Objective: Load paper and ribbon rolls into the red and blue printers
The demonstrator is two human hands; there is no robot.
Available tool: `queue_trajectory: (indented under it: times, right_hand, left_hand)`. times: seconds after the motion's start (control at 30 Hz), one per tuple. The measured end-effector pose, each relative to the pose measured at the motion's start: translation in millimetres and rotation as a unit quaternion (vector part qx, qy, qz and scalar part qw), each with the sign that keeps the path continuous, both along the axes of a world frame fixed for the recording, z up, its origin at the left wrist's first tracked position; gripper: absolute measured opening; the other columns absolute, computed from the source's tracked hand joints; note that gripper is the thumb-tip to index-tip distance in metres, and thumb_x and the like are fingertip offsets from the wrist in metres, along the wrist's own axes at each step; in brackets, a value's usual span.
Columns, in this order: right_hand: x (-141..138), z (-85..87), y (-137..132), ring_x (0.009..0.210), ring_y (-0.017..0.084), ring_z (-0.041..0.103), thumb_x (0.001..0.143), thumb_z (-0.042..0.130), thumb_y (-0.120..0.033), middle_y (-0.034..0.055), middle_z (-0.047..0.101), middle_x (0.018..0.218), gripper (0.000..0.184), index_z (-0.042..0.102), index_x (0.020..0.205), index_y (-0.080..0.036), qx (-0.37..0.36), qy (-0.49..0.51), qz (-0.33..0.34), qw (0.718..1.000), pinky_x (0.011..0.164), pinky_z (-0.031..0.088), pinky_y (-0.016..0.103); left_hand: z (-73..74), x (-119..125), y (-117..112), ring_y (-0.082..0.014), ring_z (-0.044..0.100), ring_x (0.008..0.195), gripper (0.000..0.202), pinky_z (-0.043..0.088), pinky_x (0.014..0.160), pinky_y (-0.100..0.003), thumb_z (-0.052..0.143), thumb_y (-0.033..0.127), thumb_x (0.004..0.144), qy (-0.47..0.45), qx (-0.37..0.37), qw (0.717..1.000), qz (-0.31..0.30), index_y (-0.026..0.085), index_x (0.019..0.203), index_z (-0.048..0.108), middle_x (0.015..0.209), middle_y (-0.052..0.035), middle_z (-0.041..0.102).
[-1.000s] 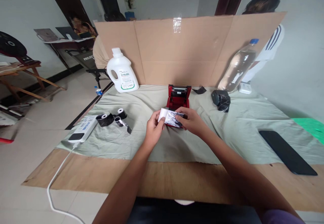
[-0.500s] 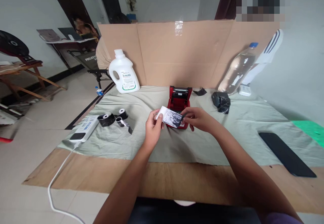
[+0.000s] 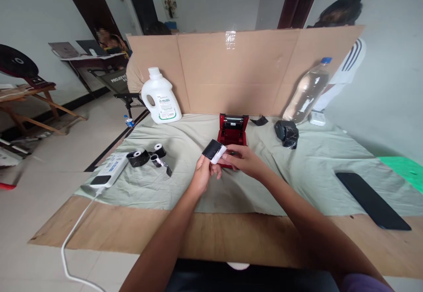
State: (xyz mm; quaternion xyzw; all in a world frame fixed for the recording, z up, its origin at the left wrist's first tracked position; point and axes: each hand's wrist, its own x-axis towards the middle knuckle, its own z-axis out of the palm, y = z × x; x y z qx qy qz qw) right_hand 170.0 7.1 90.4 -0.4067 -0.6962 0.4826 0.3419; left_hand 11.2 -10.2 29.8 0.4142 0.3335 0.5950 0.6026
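Observation:
A small paper roll [image 3: 213, 149], black on the upper face with a white strip along its edge, is held up over the cloth. My left hand [image 3: 202, 174] grips it from below and the left, fingers curled underneath. From the right, my right hand [image 3: 243, 160] pinches the white edge of the roll. Just behind my hands stands a red mini printer [image 3: 233, 124] with its lid raised; its front is partly covered by my right hand. To the left on the cloth lie several black rolls [image 3: 139, 157], one with a curled loose strip.
A white power strip [image 3: 110, 168] with a cable lies at the left. White detergent jug [image 3: 162, 98], clear bottle [image 3: 307, 91] and black wrapped object [image 3: 287, 133] stand before a cardboard screen [image 3: 231, 72]. At the right lies a phone [image 3: 373, 199]. People sit beyond the cardboard.
The paper roll has been turned over: its printed white side faced up before, its black side does now. My right hand has moved left, closer to my left hand.

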Motion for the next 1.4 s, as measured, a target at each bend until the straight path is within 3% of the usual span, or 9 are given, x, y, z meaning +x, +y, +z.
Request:
queue_trajectory:
  times: [0.17,0.3,0.43,0.53,0.63,0.77,0.93,1.07,1.4]
  right_hand:
    - [-10,-10.2,0,0.049,0.007,0.041,0.074,0.073,-0.043,-0.0013,0.057,0.073,0.029,0.065,0.086,-0.017,-0.086,0.129,-0.043,0.987,0.046,0.03,0.024]
    - [-7,-11.5,1,0.049,0.006,0.038,0.069,0.078,-0.038,-0.0034,0.055,0.071,0.029,0.061,0.084,-0.019,-0.114,0.156,-0.051,0.98,0.045,0.026,0.023]
    - [-4,-11.8,2,0.055,0.007,0.045,0.069,0.077,-0.033,-0.0019,0.061,0.086,0.034,0.06,0.096,-0.022,-0.048,0.138,-0.037,0.989,0.051,0.033,0.024]
    - [0,-10.1,2,0.056,0.008,0.045,0.07,0.075,-0.032,-0.0005,0.062,0.093,0.039,0.058,0.104,-0.023,0.033,0.08,-0.023,0.996,0.053,0.035,0.025]
    - [8,-3.8,4,0.054,0.009,0.042,0.073,0.071,-0.03,-0.005,0.055,0.071,0.026,0.055,0.092,-0.022,0.085,-0.004,-0.024,0.996,0.053,0.032,0.025]
    - [23,6.4,19,0.055,0.011,0.041,0.076,0.066,-0.028,-0.0067,0.046,0.06,0.015,0.056,0.086,-0.022,0.159,-0.09,-0.065,0.981,0.054,0.031,0.026]
    - [33,3.3,60,0.065,0.015,0.052,0.075,0.065,-0.022,-0.0018,0.06,0.072,0.014,0.06,0.088,-0.021,0.249,-0.176,-0.152,0.94,0.063,0.037,0.028]
    - [33,-10.4,86,0.078,0.02,0.06,0.073,0.066,-0.018,0.003,0.069,0.083,0.013,0.063,0.085,-0.022,0.206,-0.252,-0.169,0.93,0.07,0.041,0.03]
    - [28,-24.3,103,0.088,0.023,0.065,0.072,0.068,-0.016,0.0047,0.074,0.094,0.015,0.065,0.085,-0.023,0.159,-0.297,-0.186,0.923,0.073,0.044,0.03]
  left_hand:
    - [-12.7,4,-1,-0.0101,0.05,0.043,0.038,0.039,0.045,-0.023,0.06,0.058,0.085,0.005,0.006,1.0,-0.014,0.02,0.087,0.051,0.051,0.0076,0.048]
    - [-14.6,1,1,-0.013,0.052,0.046,0.049,0.04,0.047,-0.027,0.051,0.069,0.086,0.018,0.016,0.999,-0.032,0.02,0.091,0.055,0.052,0.0048,0.05]
    - [-11.8,-2,1,-0.0149,0.047,0.044,0.077,0.039,0.047,-0.032,0.026,0.088,0.079,0.031,0.065,0.995,-0.066,0.018,0.085,0.059,0.05,-0.0007,0.052]
    - [-6.4,-4,-1,-0.0136,0.047,0.043,0.062,0.04,0.048,-0.029,0.047,0.08,0.08,0.094,0.083,0.992,-0.026,0.019,0.085,0.059,0.049,0.0019,0.052]
    - [3.9,-5,1,-0.0147,0.056,0.057,0.04,0.045,0.058,-0.027,0.061,0.058,0.085,0.179,0.109,0.977,0.032,0.018,0.085,0.062,0.061,0.0001,0.06]
    - [22.9,-7,24,-0.0184,0.06,0.094,0.024,0.047,0.079,-0.027,0.065,0.041,0.083,0.249,0.199,0.941,0.115,0.017,0.078,0.067,0.102,-0.0067,0.064]
    - [43.8,-2,80,-0.0139,0.055,0.072,0.021,0.041,0.066,-0.025,0.068,0.035,0.076,0.333,0.209,0.916,0.074,0.017,0.067,0.062,0.072,0.0005,0.059]
    - [47.6,2,116,-0.0137,0.053,0.066,0.017,0.04,0.065,-0.025,0.066,0.032,0.077,0.405,0.223,0.885,0.041,0.017,0.069,0.066,0.065,0.002,0.058]
    - [41.2,0,131,-0.0153,0.055,0.064,0.022,0.037,0.063,-0.026,0.058,0.035,0.085,0.515,0.242,0.821,0.042,0.019,0.077,0.072,0.068,0.0004,0.065]
